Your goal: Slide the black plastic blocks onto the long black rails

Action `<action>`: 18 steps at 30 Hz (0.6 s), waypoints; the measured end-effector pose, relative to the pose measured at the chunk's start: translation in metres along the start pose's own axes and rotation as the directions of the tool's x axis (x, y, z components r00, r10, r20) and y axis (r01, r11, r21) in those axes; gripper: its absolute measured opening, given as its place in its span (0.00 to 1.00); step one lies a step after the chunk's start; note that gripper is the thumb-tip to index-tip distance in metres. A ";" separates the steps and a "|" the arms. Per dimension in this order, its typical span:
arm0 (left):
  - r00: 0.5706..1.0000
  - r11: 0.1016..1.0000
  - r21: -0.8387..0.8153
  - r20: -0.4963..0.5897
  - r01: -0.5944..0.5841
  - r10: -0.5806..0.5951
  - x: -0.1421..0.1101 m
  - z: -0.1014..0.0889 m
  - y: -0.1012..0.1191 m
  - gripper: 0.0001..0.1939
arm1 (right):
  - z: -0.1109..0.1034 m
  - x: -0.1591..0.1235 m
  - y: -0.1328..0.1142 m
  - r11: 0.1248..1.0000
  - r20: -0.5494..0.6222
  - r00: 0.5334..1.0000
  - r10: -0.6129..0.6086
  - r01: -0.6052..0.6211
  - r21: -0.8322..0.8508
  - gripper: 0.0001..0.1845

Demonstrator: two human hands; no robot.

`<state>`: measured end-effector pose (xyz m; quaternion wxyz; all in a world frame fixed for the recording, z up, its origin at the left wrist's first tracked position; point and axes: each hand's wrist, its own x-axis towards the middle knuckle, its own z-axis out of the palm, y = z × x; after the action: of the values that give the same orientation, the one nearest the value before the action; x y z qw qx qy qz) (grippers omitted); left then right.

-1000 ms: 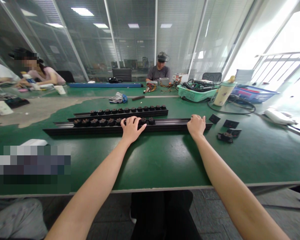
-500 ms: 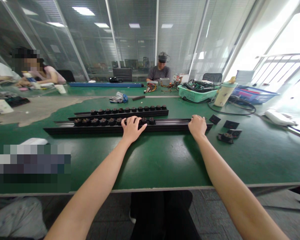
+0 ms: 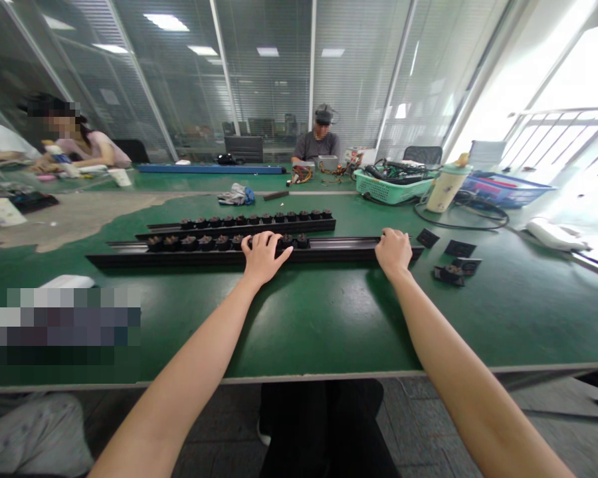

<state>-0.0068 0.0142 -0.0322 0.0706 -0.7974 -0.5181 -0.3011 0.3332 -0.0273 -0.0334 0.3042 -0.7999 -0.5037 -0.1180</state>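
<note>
A long black rail (image 3: 341,254) lies crosswise on the green table in front of me. Several black socket-like modules (image 3: 205,243) sit in its channel, mostly left of centre; the right stretch of channel is bare. My left hand (image 3: 263,255) bends over the rail and its modules, fingers spread and thumb against the near side. The fingertips hide the modules beneath them. Near the rail's right end, my right hand (image 3: 395,252) is closed on it with the fingers curled in. Beyond lies a second, shorter black rail (image 3: 299,226) filled with similar modules.
Several loose black square plates (image 3: 460,248) and a module (image 3: 448,275) lie right of the rail. Farther back are a green basket (image 3: 396,192) of cables, a yellowish cup (image 3: 444,189), a crumpled cloth (image 3: 236,194) and a blue bar (image 3: 212,169). Other people sit across the table.
</note>
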 end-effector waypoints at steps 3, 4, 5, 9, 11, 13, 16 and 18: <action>1.000 1.000 -0.006 0.001 0.002 -0.002 0.000 0.000 0.000 0.23 | -0.002 0.000 0.000 1.000 0.000 1.000 0.005 -0.005 -0.003 0.25; 1.000 1.000 -0.008 0.002 0.003 -0.003 0.000 0.000 0.000 0.23 | -0.002 0.000 0.000 1.000 -0.002 1.000 0.010 -0.010 -0.004 0.25; 1.000 1.000 -0.008 0.003 0.004 -0.004 0.000 0.000 0.000 0.23 | -0.003 -0.001 0.000 1.000 -0.004 1.000 0.014 -0.014 -0.007 0.24; 1.000 1.000 0.003 0.001 0.003 -0.003 0.000 0.001 0.000 0.23 | -0.006 -0.001 -0.002 0.999 0.003 1.000 0.005 -0.005 -0.043 0.24; 1.000 1.000 0.006 -0.003 -0.001 0.001 0.000 0.001 0.000 0.22 | -0.007 -0.002 -0.003 0.998 0.015 1.000 0.003 -0.002 -0.060 0.24; 1.000 1.000 0.007 -0.004 0.000 0.000 0.000 0.000 0.001 0.22 | -0.008 -0.002 -0.004 0.998 0.020 1.000 0.007 -0.006 -0.068 0.24; 1.000 1.000 0.009 0.006 0.009 -0.009 0.000 0.000 0.001 0.22 | -0.010 -0.004 -0.006 0.997 0.015 1.000 0.011 -0.010 -0.071 0.24; 1.000 1.000 0.007 0.007 0.008 -0.009 0.001 0.000 0.001 0.22 | -0.010 -0.005 -0.007 0.997 0.005 1.000 0.010 -0.010 -0.074 0.24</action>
<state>-0.0055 0.0141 -0.0317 0.0703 -0.7960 -0.5228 -0.2969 0.3261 -0.0349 -0.0258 0.2738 -0.8135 -0.4957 -0.1328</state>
